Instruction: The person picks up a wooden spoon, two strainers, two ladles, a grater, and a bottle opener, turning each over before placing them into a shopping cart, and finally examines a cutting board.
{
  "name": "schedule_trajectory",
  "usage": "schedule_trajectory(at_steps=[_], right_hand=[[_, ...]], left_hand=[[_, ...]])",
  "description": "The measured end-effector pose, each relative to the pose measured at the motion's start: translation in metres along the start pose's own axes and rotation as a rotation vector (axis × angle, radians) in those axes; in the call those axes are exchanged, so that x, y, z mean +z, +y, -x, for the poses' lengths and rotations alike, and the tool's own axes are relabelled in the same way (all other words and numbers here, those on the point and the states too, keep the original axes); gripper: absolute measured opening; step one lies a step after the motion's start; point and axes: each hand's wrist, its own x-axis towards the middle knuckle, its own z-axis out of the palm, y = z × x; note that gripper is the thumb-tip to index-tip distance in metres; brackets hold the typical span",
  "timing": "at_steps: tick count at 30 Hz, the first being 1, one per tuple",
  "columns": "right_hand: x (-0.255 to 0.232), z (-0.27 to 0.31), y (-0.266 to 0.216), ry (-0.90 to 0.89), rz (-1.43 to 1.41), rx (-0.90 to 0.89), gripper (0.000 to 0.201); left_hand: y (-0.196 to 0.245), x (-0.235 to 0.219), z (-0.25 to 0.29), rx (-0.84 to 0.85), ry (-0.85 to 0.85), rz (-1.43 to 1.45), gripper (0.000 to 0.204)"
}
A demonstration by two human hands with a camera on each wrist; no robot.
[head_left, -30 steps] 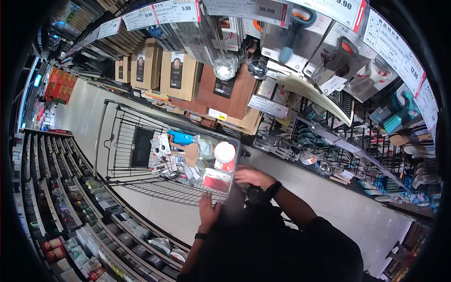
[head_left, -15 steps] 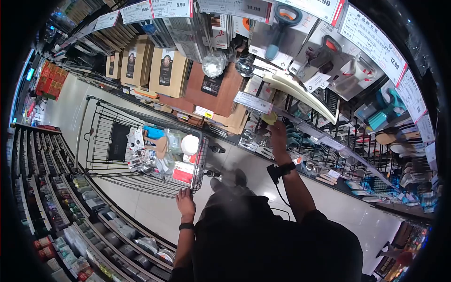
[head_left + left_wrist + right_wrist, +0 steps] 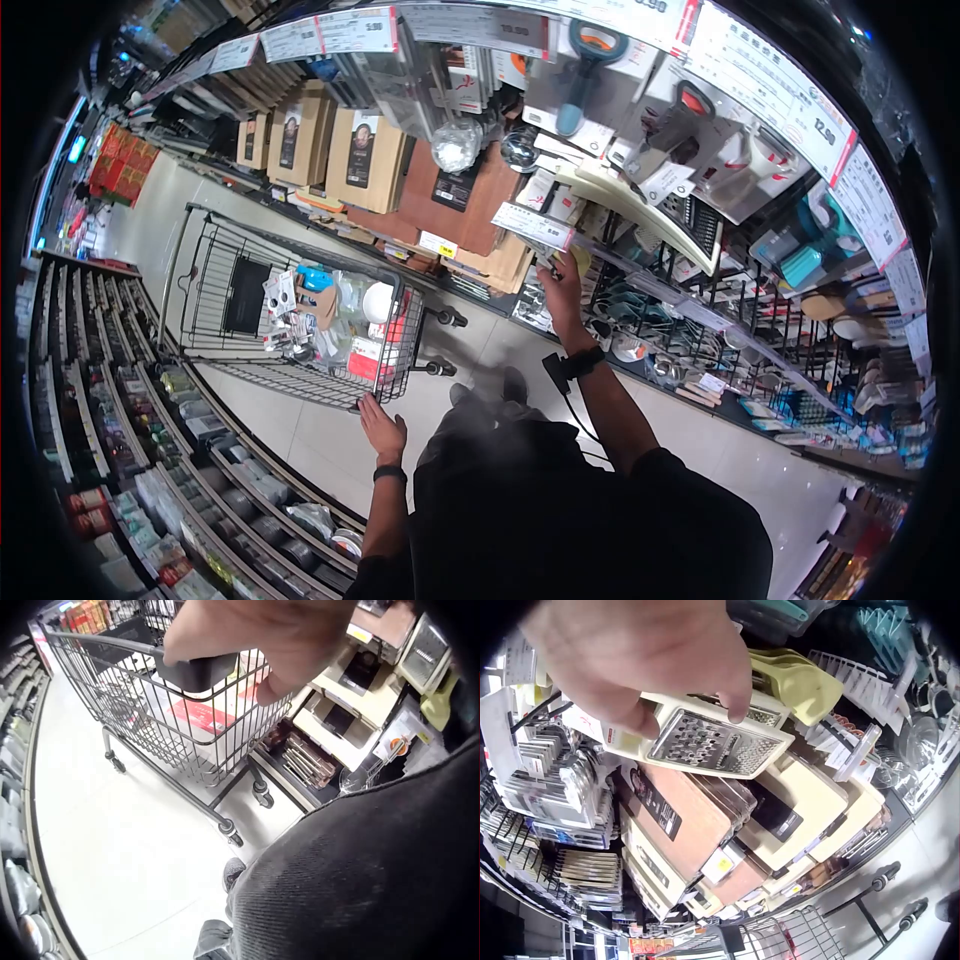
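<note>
My right hand reaches up to the shelf of kitchen tools. In the right wrist view the right hand pinches a cream flat grater between thumb and fingers, in front of a yellow-green plastic item. My left hand is at the near end of a black wire shopping cart. Seen from the left wrist, the left hand curls round the cart's dark handle bar. Several packaged goods lie in the cart, among them a white lid and a red pack.
Wooden cutting boards stand on the shelf ahead, under price tags and hanging utensils. Wire racks of small kitchenware run to the right. A shelf of jars and packets lines the left. Pale tiled floor lies between.
My right hand left the cart's end and rose to the shelf, where it now pinches the grater. The cart shifted left and a little away, with my left hand staying on it.
</note>
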Motion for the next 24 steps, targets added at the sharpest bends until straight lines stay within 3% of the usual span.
schedule_trajectory(at_steps=[1,2,3,4,5,6,7,8,9,11,12,14,17,18,19,21,22,24], right_hand=[[0.001,0.000,0.002,0.017,0.042,0.019,0.072],[0.001,-0.014,0.037,0.024,-0.082,0.022,0.070],[-0.002,-0.010,0.022,-0.024,-0.087,-0.002,0.064],[-0.013,-0.031,0.073,-0.047,0.181,-0.149,0.059],[-0.014,-0.023,0.047,0.051,0.389,-0.483,0.049],[-0.007,-0.002,0.000,0.090,0.029,-0.244,0.046],[-0.024,-0.024,0.050,0.064,0.156,-0.455,0.047],[-0.029,-0.015,0.024,0.052,-0.022,-0.291,0.044],[-0.044,-0.019,0.039,0.041,-0.026,-0.289,0.044],[-0.088,-0.043,0.091,0.168,0.071,-0.115,0.036],[-0.089,-0.037,0.082,0.166,0.069,-0.112,0.036],[-0.099,-0.020,0.037,0.555,0.070,-0.292,0.014],[-0.117,-0.003,-0.007,0.473,-0.121,-0.211,0.015],[-0.127,-0.006,0.000,0.394,-0.187,-0.274,0.016],[-0.126,-0.011,0.010,0.401,-0.176,-0.282,0.016],[-0.136,-0.027,0.025,0.583,-0.422,-0.175,0.021],[-0.165,-0.029,0.021,0.650,-0.383,-0.222,0.021],[-0.142,-0.035,0.024,0.615,-0.066,-0.398,0.040]], left_hand=[[-0.002,0.005,-0.004,-0.004,0.001,0.014,0.094],[-0.008,0.008,-0.007,-0.017,0.004,0.023,0.095],[-0.012,0.011,-0.009,-0.053,0.014,0.010,0.095],[-0.011,0.014,-0.011,-0.062,0.023,0.030,0.096],[-0.011,0.014,-0.014,-0.070,0.034,0.052,0.097],[-0.011,0.013,-0.016,-0.080,0.042,0.058,0.096],[-0.010,0.012,-0.018,-0.082,0.046,0.067,0.096],[-0.009,0.011,-0.019,-0.070,0.063,0.083,0.095],[-0.009,0.011,-0.020,-0.081,0.067,0.081,0.095],[-0.009,0.010,-0.023,-0.069,0.060,0.092,0.095],[-0.008,0.008,-0.023,-0.066,0.055,0.105,0.095],[-0.008,0.006,-0.022,-0.055,0.059,0.106,0.097],[-0.007,-0.001,-0.020,-0.035,0.040,0.090,0.101],[-0.005,-0.001,-0.021,-0.031,0.032,0.078,0.103],[-0.008,0.004,-0.022,-0.023,0.026,0.089,0.103],[-0.015,0.016,-0.025,-0.039,0.062,0.038,0.107],[-0.012,0.029,-0.029,-0.015,0.050,0.072,0.108],[-0.019,0.027,-0.027,-0.004,0.055,0.090,0.108]])
